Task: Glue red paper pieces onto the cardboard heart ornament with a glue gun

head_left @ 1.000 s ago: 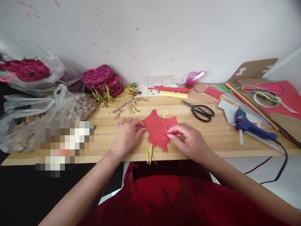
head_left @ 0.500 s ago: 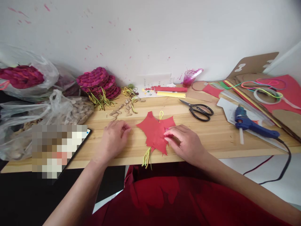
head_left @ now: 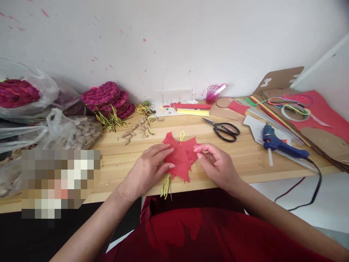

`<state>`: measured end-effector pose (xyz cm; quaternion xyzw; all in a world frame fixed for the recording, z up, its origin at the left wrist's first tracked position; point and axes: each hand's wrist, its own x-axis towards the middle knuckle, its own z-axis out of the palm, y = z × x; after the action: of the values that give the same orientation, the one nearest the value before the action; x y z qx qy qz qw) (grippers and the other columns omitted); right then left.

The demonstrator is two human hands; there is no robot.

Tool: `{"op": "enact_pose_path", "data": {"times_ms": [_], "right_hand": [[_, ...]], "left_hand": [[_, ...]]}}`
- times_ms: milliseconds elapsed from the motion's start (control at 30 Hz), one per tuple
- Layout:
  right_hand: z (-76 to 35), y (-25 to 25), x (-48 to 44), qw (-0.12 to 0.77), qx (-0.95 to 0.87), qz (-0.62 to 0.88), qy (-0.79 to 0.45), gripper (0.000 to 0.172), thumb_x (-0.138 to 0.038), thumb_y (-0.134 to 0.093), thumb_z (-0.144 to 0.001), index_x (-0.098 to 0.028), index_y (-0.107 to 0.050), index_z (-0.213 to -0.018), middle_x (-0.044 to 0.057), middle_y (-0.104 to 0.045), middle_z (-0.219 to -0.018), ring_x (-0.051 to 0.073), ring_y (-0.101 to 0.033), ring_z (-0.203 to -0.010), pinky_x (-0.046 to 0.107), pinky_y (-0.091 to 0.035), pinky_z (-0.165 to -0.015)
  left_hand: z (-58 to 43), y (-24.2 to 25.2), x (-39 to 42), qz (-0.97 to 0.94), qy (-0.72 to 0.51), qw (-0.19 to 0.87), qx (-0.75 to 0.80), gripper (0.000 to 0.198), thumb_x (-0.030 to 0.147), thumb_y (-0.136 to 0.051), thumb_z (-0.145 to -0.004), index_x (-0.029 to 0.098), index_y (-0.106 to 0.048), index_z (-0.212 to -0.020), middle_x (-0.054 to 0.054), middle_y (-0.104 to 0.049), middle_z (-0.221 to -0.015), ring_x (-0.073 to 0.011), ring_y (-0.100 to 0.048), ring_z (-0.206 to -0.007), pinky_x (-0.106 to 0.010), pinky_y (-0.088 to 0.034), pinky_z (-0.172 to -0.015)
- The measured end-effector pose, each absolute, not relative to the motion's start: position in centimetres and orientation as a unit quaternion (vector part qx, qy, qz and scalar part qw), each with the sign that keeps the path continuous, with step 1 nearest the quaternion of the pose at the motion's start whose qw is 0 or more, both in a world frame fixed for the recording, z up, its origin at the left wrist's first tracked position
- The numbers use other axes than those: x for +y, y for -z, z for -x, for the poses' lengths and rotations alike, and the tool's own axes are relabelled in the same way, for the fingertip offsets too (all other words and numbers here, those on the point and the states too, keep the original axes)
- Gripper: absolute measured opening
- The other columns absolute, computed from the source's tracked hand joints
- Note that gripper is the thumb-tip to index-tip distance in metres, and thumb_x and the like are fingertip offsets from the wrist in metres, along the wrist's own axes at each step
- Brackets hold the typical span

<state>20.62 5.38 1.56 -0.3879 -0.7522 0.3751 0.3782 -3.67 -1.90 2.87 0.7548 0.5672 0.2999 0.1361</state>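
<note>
A red paper cutout [head_left: 177, 160] with pointed corners lies near the front edge of the wooden table. A yellow cord loop [head_left: 182, 136] stands at its top and a yellow-green thread tassel [head_left: 165, 187] hangs from its lower left. My left hand [head_left: 151, 165] rests on the cutout's left side, fingers stretched and thumb apart. At the right edge, my right hand [head_left: 216, 163] has thumb and index finger pinched close together. Pink shows at its fingertip; whether a small piece is held there I cannot make out. Black-handled scissors [head_left: 225, 130] lie beyond my right hand.
A blue glue gun [head_left: 283, 145] with its cable sits right, near cardboard and coloured cords. Peanuts [head_left: 135, 130] are scattered behind my left hand. Stacked magenta peanut-shell pieces [head_left: 105, 96], plastic bags [head_left: 58, 127] and a pinkish cup [head_left: 212, 94] stand farther back.
My left hand has moved right from the bare table onto the cutout, its fingers straightening. My right hand has drawn slightly off the cutout's right edge. The whole view has shifted a little.
</note>
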Motion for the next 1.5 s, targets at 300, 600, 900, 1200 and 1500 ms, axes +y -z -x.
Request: {"op": "enact_pose_path", "data": {"times_ms": [300,600,900,1200,1500], "right_hand": [[-22.1,-3.6,6.9,0.338,-0.636,0.446,-0.532,0.026,-0.042,-0.068,-0.088,-0.021,-0.063,-0.103,0.006,-0.07,-0.101,0.021,-0.067,-0.096,0.034,-0.055,-0.078],[-22.2,-4.2,6.3,0.341,-0.481,0.394,-0.705,0.028,-0.04,-0.074,-0.082,-0.022,-0.064,-0.101,0.002,-0.065,-0.101,0.013,-0.061,-0.077,0.026,-0.045,-0.061],[-21.8,-5.3,5.0,0.358,-0.432,0.331,-0.759,0.026,-0.034,-0.076,-0.083,-0.023,-0.066,-0.104,0.0,-0.063,-0.093,0.014,-0.063,-0.08,0.027,-0.049,-0.065],[-21.9,-7.1,5.4,0.429,-0.457,0.281,-0.726,0.03,-0.05,-0.069,-0.09,-0.021,-0.069,-0.092,0.004,-0.068,-0.092,0.016,-0.069,-0.076,0.024,-0.046,-0.058],[-22.0,-5.7,6.0,0.392,-0.535,0.327,-0.673,0.027,-0.043,-0.076,-0.085,-0.019,-0.064,-0.085,0.001,-0.066,-0.082,0.013,-0.064,-0.074,0.024,-0.047,-0.06]], "left_hand": [[1.7,-1.5,-3.7,-0.8,-0.207,0.112,0.552,0.084,0.064,-0.065,-0.085,0.021,-0.042,-0.154,-0.018,-0.042,-0.159,-0.0385,-0.032,-0.15,-0.06,-0.036,-0.118],[0.7,-1.8,-3.9,-0.778,-0.274,0.121,0.552,0.085,0.04,-0.072,-0.087,0.029,-0.028,-0.159,-0.016,-0.037,-0.161,-0.0341,-0.042,-0.145,-0.052,-0.042,-0.116],[-0.4,-1.7,-5.0,-0.79,-0.29,0.096,0.531,0.081,0.012,-0.057,-0.088,0.025,-0.026,-0.161,-0.01,-0.034,-0.165,-0.0305,-0.033,-0.151,-0.05,-0.034,-0.122],[-0.3,-3.8,-4.4,-0.4,-0.641,0.367,0.542,0.022,0.035,-0.073,-0.088,0.022,-0.078,-0.105,-0.005,-0.078,-0.11,-0.0191,-0.073,-0.103,-0.025,-0.058,-0.093],[-1.2,-5.5,-3.6,-0.064,-0.696,0.568,0.435,0.023,0.012,-0.085,-0.072,0.015,-0.075,-0.092,-0.003,-0.08,-0.089,-0.0132,-0.074,-0.068,-0.018,-0.062,-0.06]]}}
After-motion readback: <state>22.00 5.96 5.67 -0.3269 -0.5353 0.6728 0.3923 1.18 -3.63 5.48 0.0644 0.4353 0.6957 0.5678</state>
